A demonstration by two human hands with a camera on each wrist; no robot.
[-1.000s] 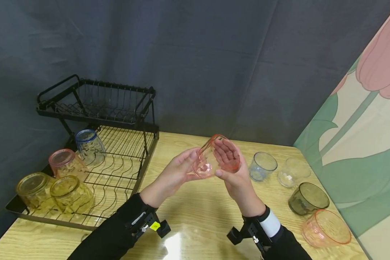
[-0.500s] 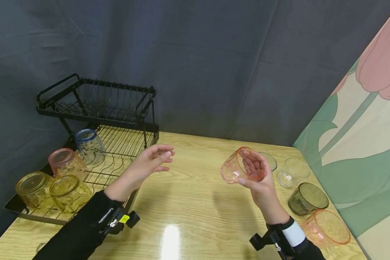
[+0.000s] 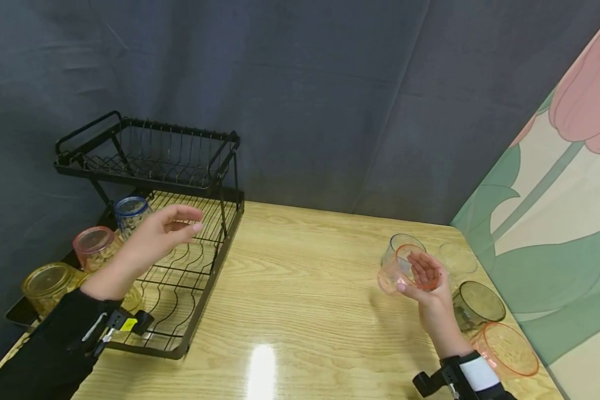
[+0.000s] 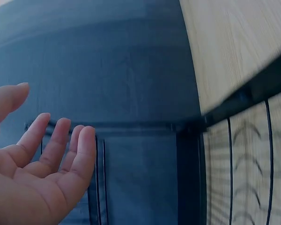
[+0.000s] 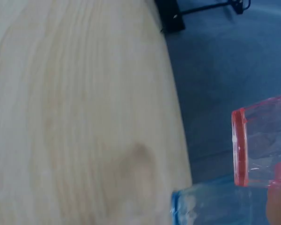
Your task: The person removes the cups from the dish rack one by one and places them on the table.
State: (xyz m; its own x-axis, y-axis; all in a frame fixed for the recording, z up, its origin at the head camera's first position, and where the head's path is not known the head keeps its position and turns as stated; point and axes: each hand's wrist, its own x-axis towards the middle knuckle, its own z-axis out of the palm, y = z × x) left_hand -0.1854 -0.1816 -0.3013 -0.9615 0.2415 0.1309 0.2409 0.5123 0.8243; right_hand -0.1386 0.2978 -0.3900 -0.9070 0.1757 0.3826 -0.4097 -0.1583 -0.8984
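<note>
In the head view my right hand [image 3: 432, 297] holds a clear pink drinking glass [image 3: 389, 279] with a red rim, thumb on the near side and fingers round the far side. The glass is tilted, its mouth facing up and right, and overlaps a blue-rimmed glass [image 3: 394, 243] on the table. The right wrist view shows the red rim of the held pink glass [image 5: 240, 147] at the right edge. My left hand [image 3: 162, 232] is over the black dish rack [image 3: 179, 352], fingers loosely bent with nothing in them; its palm and fingers also appear in the left wrist view.
Upside-down glasses stand on the rack: blue-rimmed [image 3: 131, 206], pink [image 3: 94, 242] and yellow [image 3: 50, 284], partly behind my left arm. At the table's right stand a clear glass [image 3: 461, 259], a smoky green glass [image 3: 480, 303] and another pink glass [image 3: 510, 350]. A dark curtain [image 3: 305, 111] hangs behind.
Both hands were on the pink glass. My left hand has let go and moved left over the rack. My right hand has carried the glass right and down, in front of the blue-rimmed glass.
</note>
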